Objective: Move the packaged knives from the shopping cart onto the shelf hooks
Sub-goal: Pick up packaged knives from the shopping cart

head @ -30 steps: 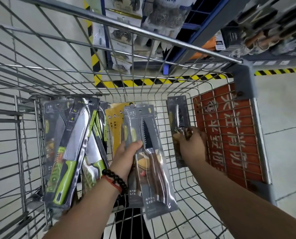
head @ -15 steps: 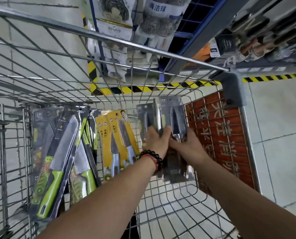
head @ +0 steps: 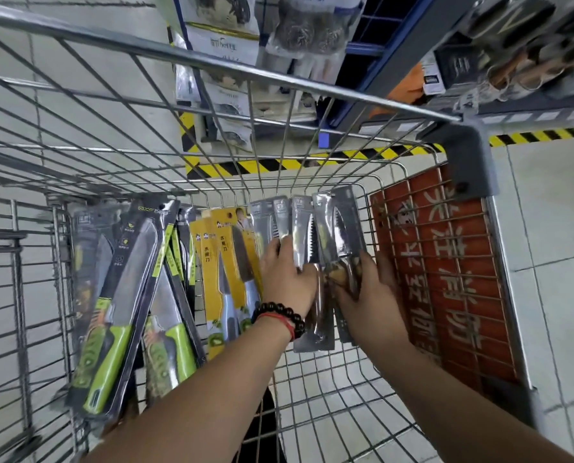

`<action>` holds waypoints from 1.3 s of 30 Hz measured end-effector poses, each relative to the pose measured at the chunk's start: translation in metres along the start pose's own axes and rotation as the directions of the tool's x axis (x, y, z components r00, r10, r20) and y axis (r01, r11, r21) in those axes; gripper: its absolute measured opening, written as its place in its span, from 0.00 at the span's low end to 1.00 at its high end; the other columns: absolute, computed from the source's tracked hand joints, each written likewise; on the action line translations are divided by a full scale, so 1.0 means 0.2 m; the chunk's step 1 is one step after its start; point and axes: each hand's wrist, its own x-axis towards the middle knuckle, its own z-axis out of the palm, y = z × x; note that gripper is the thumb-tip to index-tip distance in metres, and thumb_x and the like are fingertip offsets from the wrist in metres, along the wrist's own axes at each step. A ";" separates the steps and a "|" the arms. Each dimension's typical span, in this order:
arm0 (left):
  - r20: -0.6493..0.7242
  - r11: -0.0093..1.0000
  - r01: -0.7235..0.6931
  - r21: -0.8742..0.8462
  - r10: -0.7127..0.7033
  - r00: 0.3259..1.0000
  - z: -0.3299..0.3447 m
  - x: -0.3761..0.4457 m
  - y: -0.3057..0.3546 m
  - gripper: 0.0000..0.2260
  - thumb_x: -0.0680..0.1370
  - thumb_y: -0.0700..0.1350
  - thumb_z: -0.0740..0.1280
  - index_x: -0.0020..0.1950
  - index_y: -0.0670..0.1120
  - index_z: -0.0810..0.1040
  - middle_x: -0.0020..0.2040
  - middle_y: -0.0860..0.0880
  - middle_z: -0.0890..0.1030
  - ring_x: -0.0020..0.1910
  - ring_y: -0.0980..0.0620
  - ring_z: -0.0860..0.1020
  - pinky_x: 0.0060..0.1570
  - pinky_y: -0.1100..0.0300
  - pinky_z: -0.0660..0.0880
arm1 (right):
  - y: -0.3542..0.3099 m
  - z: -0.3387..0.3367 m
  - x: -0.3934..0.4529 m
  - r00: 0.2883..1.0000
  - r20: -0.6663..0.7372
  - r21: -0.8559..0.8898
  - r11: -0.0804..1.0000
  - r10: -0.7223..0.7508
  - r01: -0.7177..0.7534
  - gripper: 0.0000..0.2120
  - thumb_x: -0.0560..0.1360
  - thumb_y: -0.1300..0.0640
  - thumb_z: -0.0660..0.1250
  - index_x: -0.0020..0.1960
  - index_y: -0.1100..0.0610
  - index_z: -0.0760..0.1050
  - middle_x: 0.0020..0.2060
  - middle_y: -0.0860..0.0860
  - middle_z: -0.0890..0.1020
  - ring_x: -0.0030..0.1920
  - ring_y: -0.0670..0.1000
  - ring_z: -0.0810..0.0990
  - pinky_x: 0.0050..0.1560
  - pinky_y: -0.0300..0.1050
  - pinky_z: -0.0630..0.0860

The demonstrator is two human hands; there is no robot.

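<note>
Shopping cart (head: 212,63): bright metal wire, smooth, slightly glossy. Knife packages (head: 312,248): glossy clear plastic over grey card; serrated blades look like polished metal. Red panel (head: 446,262) at right: matt plastic. Floor (head: 552,245): smooth pale tile. Bracelet (head: 278,310): glossy dark beads.

Upright fanned serrated-knife packs (head: 325,248) in cart (head: 212,61)

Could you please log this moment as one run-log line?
stage: gathering in cart | left hand: holds grey knife packs | right hand: holds same packs | hooks: none hung
</note>
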 end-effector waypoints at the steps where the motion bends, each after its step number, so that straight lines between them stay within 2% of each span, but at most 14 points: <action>1: -0.014 0.998 0.012 -0.066 -0.013 1.000 0.00 -0.01 0.01 0.27 0.77 0.42 0.64 0.76 0.48 0.62 0.77 0.49 0.56 0.76 0.49 0.55 0.75 0.54 0.56 | 0.00 0.01 -0.01 1.000 -0.017 -0.033 0.999 -0.017 0.017 0.31 0.75 0.46 0.66 0.74 0.47 0.57 0.75 0.52 0.59 0.73 0.56 0.64 0.71 0.55 0.65; 4: -0.035 0.943 0.113 -0.313 -0.130 0.991 -0.02 -0.03 0.05 0.25 0.76 0.40 0.63 0.72 0.52 0.67 0.77 0.53 0.54 0.74 0.50 0.59 0.72 0.51 0.62 | -0.03 -0.01 -0.04 1.000 -0.004 -0.038 0.999 -0.016 0.016 0.30 0.76 0.48 0.64 0.75 0.47 0.56 0.75 0.52 0.59 0.74 0.56 0.61 0.72 0.55 0.64; 7: 0.021 0.889 0.167 -0.427 -0.175 0.984 -0.04 -0.02 0.04 0.21 0.74 0.42 0.63 0.66 0.56 0.71 0.72 0.52 0.67 0.68 0.44 0.71 0.66 0.45 0.71 | -0.07 -0.02 -0.04 1.000 0.008 -0.071 0.997 -0.020 0.021 0.31 0.77 0.49 0.64 0.76 0.48 0.55 0.76 0.52 0.57 0.74 0.56 0.62 0.69 0.52 0.66; 9: 0.089 0.874 0.177 -0.453 -0.152 0.984 -0.05 -0.03 0.00 0.21 0.76 0.39 0.62 0.66 0.56 0.72 0.70 0.52 0.71 0.67 0.47 0.73 0.66 0.47 0.72 | -0.09 -0.02 -0.05 0.999 0.008 -0.127 0.991 -0.051 0.052 0.31 0.77 0.49 0.64 0.76 0.48 0.55 0.77 0.53 0.55 0.74 0.56 0.61 0.69 0.52 0.65; 13: 0.207 0.932 0.133 -0.336 -0.065 0.976 -0.08 -0.06 -0.05 0.25 0.78 0.36 0.63 0.73 0.53 0.66 0.74 0.52 0.66 0.73 0.53 0.64 0.72 0.53 0.63 | -0.13 0.03 -0.08 0.996 0.059 -0.223 0.972 -0.067 0.078 0.33 0.76 0.49 0.65 0.76 0.48 0.55 0.77 0.53 0.53 0.76 0.56 0.56 0.71 0.55 0.63; 16: 0.182 0.955 0.073 -0.287 -0.020 0.983 -0.15 -0.08 -0.06 0.24 0.79 0.37 0.61 0.73 0.52 0.67 0.74 0.53 0.67 0.72 0.54 0.66 0.72 0.54 0.64 | -0.17 0.06 -0.12 0.984 0.016 -0.229 0.957 -0.179 0.178 0.28 0.73 0.51 0.68 0.71 0.53 0.66 0.73 0.58 0.65 0.73 0.60 0.64 0.68 0.60 0.67; 19: 0.170 0.962 0.081 -0.259 -0.037 0.985 -0.30 -0.13 -0.06 0.18 0.79 0.39 0.60 0.69 0.50 0.72 0.68 0.51 0.73 0.66 0.53 0.71 0.66 0.58 0.68 | -0.25 0.12 -0.19 0.970 0.044 -0.227 0.943 -0.238 0.241 0.23 0.71 0.52 0.65 0.66 0.53 0.71 0.68 0.56 0.72 0.67 0.60 0.71 0.65 0.59 0.69; 25: -0.162 0.989 0.127 -0.069 -0.137 0.977 -0.80 -0.25 -0.29 0.10 0.76 0.39 0.62 0.55 0.47 0.78 0.54 0.48 0.77 0.55 0.47 0.77 0.56 0.58 0.73 | -0.61 0.33 -0.42 0.898 0.238 -0.109 0.909 -0.369 0.402 0.22 0.77 0.53 0.61 0.70 0.52 0.68 0.66 0.51 0.74 0.64 0.56 0.72 0.59 0.49 0.72; 27: -0.276 0.977 0.204 -0.068 -0.215 0.937 -0.98 -0.26 -0.41 0.10 0.76 0.39 0.64 0.57 0.45 0.77 0.54 0.50 0.75 0.54 0.50 0.74 0.54 0.64 0.68 | -0.76 0.43 -0.48 0.863 0.289 -0.051 0.893 -0.415 0.447 0.21 0.78 0.54 0.60 0.71 0.51 0.68 0.65 0.50 0.73 0.64 0.54 0.72 0.56 0.47 0.73; 29: -0.329 0.964 0.267 -0.009 -0.256 0.909 -1.10 -0.26 -0.57 0.12 0.75 0.45 0.63 0.58 0.46 0.76 0.54 0.52 0.74 0.52 0.53 0.74 0.58 0.62 0.70 | -0.88 0.53 -0.52 0.835 0.332 -0.015 0.883 -0.438 0.469 0.21 0.79 0.54 0.60 0.72 0.52 0.67 0.65 0.51 0.73 0.65 0.54 0.72 0.58 0.48 0.74; 31: -0.328 0.951 0.306 0.044 -0.275 0.904 -1.17 -0.24 -0.73 0.15 0.72 0.51 0.61 0.56 0.52 0.77 0.51 0.50 0.79 0.47 0.50 0.79 0.54 0.54 0.78 | -0.97 0.64 -0.53 0.833 0.366 0.004 0.896 -0.414 0.444 0.22 0.78 0.54 0.62 0.72 0.52 0.67 0.65 0.52 0.74 0.65 0.54 0.73 0.60 0.47 0.73; 34: -0.265 0.928 0.366 0.072 -0.336 0.904 -1.16 -0.24 -0.88 0.16 0.71 0.49 0.62 0.59 0.57 0.74 0.47 0.49 0.80 0.45 0.49 0.80 0.48 0.55 0.79 | -1.08 0.81 -0.51 0.872 0.389 0.052 0.953 -0.296 0.300 0.22 0.76 0.54 0.64 0.69 0.55 0.71 0.59 0.55 0.78 0.56 0.55 0.78 0.53 0.45 0.75; 37: -0.184 0.903 0.429 0.008 -0.420 0.889 -1.13 -0.26 -0.89 0.17 0.72 0.48 0.61 0.61 0.53 0.72 0.54 0.47 0.79 0.51 0.45 0.79 0.54 0.51 0.77 | -1.14 0.89 -0.53 0.899 0.353 0.043 0.965 -0.257 0.259 0.22 0.77 0.54 0.64 0.69 0.55 0.69 0.60 0.56 0.77 0.58 0.57 0.78 0.55 0.47 0.75; 39: -0.129 0.894 0.447 0.024 -0.440 0.888 -1.14 -0.29 -0.88 0.21 0.72 0.46 0.59 0.65 0.52 0.71 0.64 0.44 0.75 0.59 0.42 0.76 0.61 0.49 0.74 | -1.14 0.91 -0.55 0.880 0.378 -0.134 0.924 -0.287 0.358 0.23 0.79 0.55 0.61 0.73 0.50 0.64 0.66 0.55 0.67 0.64 0.58 0.72 0.56 0.49 0.72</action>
